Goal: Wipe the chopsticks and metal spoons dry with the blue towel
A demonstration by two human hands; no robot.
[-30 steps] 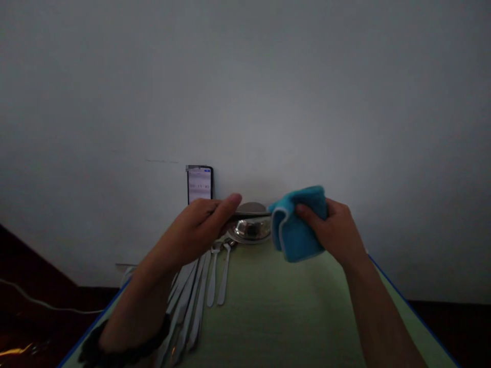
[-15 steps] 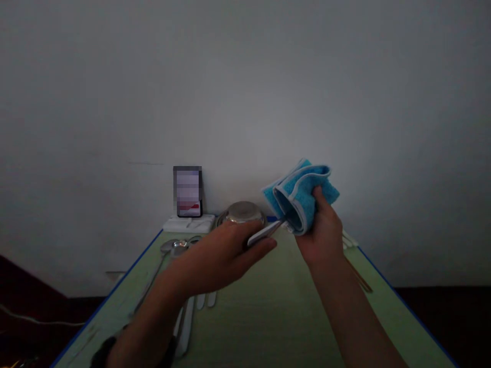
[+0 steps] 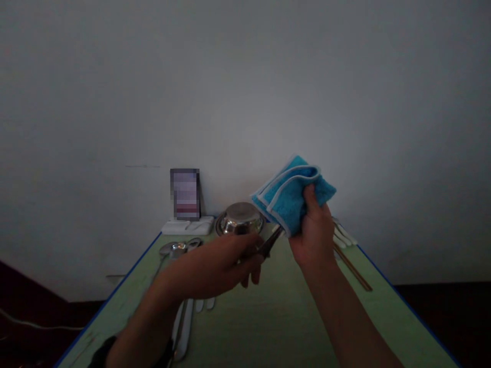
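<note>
A folded blue cloth [image 3: 291, 197] with pale edging is bunched in my right hand [image 3: 316, 232], fingers closed round it. From the left, my left hand [image 3: 230, 260] pinches the handle of a piece of metal cutlery [image 3: 271, 242]. The far end of this cutlery goes into the cloth's lower fold, so its kind is hidden. Both hands are raised above the green table [image 3: 268, 317]. Behind my left hand sits an upturned metal bowl [image 3: 241, 219].
Several metal spoons [image 3: 178, 249] lie on the left, with pale handles [image 3: 186, 327] nearer me. Wooden chopsticks [image 3: 355, 271] and white-handled cutlery [image 3: 345, 235] lie on the right. A phone [image 3: 186, 194] leans on the wall above a white stand [image 3: 187, 226].
The cutlery has turned in my left hand, showing a darker, narrower side. The cloth and my right hand have shifted slightly left, and the cloth fold now closes over the cutlery's end.
</note>
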